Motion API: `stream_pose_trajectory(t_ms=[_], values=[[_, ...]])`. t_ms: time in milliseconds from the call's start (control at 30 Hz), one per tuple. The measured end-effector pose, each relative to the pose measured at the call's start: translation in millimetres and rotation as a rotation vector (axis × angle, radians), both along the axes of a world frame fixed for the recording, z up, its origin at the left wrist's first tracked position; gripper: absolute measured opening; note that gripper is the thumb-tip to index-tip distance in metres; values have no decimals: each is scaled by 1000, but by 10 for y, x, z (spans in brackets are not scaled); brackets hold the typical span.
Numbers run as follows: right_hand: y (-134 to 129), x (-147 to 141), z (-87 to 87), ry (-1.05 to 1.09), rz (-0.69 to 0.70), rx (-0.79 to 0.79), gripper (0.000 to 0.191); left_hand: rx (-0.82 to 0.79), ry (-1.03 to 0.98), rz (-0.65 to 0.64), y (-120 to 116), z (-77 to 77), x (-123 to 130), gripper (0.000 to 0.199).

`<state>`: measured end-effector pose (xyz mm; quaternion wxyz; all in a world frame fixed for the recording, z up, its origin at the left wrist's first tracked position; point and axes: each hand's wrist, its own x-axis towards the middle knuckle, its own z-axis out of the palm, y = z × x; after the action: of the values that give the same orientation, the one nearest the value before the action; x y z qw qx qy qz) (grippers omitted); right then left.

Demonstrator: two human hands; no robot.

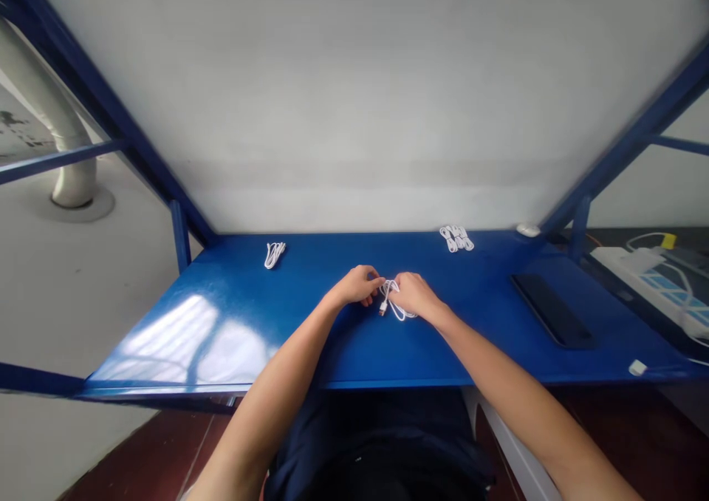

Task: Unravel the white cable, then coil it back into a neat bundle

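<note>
A white USB cable, loosely coiled, is between my two hands over the blue table. My right hand is closed round the coil, with loops showing below its fingers. My left hand has its fingers bent, and its thumb and fingertips pinch the cable at the coil's left side. One plug hangs from the coil toward me. Part of the coil is hidden under my right hand.
On the blue table, a folded white cable lies back left. More bundled white cables lie back right, near a white rounded object. At right are a dark flat slab, a small white block and a power strip.
</note>
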<state>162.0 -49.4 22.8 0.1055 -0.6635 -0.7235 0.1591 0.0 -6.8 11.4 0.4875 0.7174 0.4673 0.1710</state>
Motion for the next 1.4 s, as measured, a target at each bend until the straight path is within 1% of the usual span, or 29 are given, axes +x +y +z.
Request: stream_pose_trajectory(t_ms=[133, 267, 367, 433, 500, 600, 667, 767, 833, 900, 967, 1033, 1100, 1167, 1300, 1400], values=[[-5, 43, 52, -36, 20, -27, 17, 15, 10, -20, -1, -3, 1, 23], [-11, 45, 58, -74, 37, -42, 15, 29, 21, -10, 1, -14, -7, 25], [-20, 46, 58, -43, 47, -19, 15, 31, 28, -6, 3, -16, -9, 27], [-21, 57, 70, 49, 38, 35, 16, 35, 21, 9, -3, -8, 2, 33], [-11, 73, 78, 186, 1, 110, 15, 40, -18, 25, -22, 11, 28, 40], [30, 85, 54, 426, -71, 177, 11, 35, -144, -27, -79, 52, 92, 48], [65, 75, 12, 608, -91, 172, 14, 34, -238, -75, -124, 72, 140, 51], [103, 45, -46, 838, -91, 155, 20, 16, -362, -77, -167, 69, 192, 51], [112, 28, -59, 921, -91, 162, 17, -18, -431, -73, -173, 48, 210, 50], [113, 21, -57, 955, -89, 169, 14, -54, -467, -78, -167, 22, 219, 47], [111, 26, -51, 941, -88, 172, 13, -66, -458, -91, -160, -1, 222, 44], [110, 37, -51, 857, -85, 203, 12, -34, -408, -105, -154, -18, 224, 37], [106, 51, -56, 724, -78, 266, 9, 31, -326, -116, -153, -25, 219, 27], [99, 62, -63, 586, -71, 330, 9, 136, -225, -110, -155, -24, 206, 19], [81, 75, -72, 427, -46, 383, 26, 394, -16, -52, -163, -9, 170, 19], [77, 82, -79, 365, -14, 416, 39, 465, 95, -35, -173, 3, 156, 20]])
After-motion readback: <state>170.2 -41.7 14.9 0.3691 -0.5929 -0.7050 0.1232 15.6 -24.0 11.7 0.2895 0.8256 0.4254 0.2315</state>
